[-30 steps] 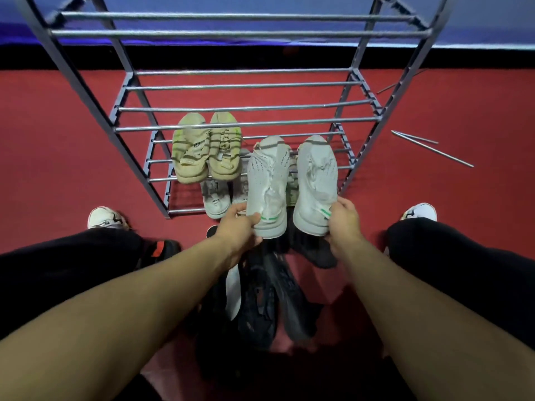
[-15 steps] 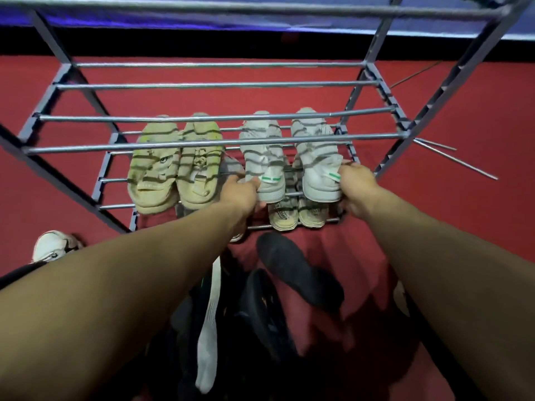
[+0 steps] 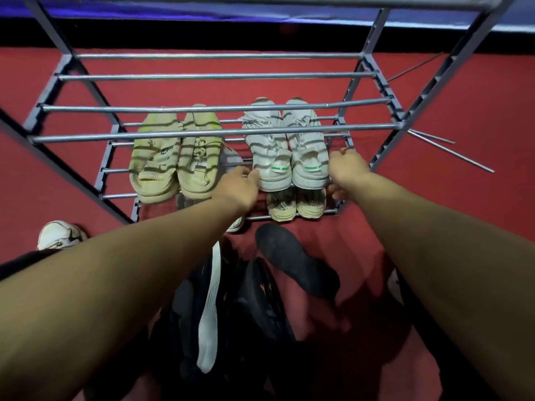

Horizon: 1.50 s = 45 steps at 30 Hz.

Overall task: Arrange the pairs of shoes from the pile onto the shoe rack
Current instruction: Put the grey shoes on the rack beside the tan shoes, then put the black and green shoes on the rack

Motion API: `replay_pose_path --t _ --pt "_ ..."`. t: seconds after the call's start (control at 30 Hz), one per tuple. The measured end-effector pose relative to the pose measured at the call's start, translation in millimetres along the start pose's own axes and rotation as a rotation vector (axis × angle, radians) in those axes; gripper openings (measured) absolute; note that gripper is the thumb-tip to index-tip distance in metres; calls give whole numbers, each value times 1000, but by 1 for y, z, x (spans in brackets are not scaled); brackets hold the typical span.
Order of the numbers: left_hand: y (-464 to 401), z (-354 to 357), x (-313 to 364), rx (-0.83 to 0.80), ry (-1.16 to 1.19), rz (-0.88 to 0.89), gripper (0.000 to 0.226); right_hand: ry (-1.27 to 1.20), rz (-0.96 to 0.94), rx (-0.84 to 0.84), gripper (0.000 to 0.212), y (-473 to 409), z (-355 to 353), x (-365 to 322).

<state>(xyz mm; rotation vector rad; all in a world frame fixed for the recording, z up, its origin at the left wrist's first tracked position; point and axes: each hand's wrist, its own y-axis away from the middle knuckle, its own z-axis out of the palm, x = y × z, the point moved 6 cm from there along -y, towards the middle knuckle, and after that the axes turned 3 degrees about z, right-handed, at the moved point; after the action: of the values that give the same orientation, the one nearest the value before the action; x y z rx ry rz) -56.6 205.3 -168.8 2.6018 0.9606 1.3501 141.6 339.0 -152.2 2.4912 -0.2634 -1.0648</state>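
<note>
A grey metal shoe rack (image 3: 202, 133) stands on the red floor before me. A pair of white sneakers with green heel tabs (image 3: 285, 151) lies on a middle shelf at the right. My left hand (image 3: 238, 185) touches the left sneaker's heel. My right hand (image 3: 346, 169) rests at the right sneaker's heel side, fingers loosely curled; its grip is unclear. A pair of yellow-beige sandals (image 3: 176, 157) sits left of them on the same shelf. Beige shoes (image 3: 295, 204) lie on the shelf below. A pile of dark shoes (image 3: 260, 299) lies between my arms.
A white-soled shoe (image 3: 210, 311) lies in the pile on its side. Loose metal rods (image 3: 451, 151) lie on the red floor right of the rack. A white sneaker (image 3: 59, 234) on a foot shows at the left.
Both hands carried the white sneakers forward from in front of the rack and set them on the middle shelf beside the sandals. My view moved closer under the upper bars.
</note>
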Motion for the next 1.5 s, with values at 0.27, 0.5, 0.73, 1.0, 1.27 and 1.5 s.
replay_pose_path --t 0.27,0.5,0.73,1.0,1.27,1.5 --pt "88 -22 -38 67 120 25 31 146 32 -124 29 114 34 41" --pt "141 -37 -104 49 35 7 17 208 62 -374 26 199 121 102" --pt "164 -42 -184 28 -119 -115 14 294 -71 -481 35 241 182 147" --pt "162 -20 -209 -6 291 -155 16 433 -91 -520 45 255 215 160" --pt "150 -46 -222 101 376 -186 28 513 -28 -411 62 256 227 149" --pt "135 -48 -241 215 367 -241 19 355 91 -144 43 231 160 160"
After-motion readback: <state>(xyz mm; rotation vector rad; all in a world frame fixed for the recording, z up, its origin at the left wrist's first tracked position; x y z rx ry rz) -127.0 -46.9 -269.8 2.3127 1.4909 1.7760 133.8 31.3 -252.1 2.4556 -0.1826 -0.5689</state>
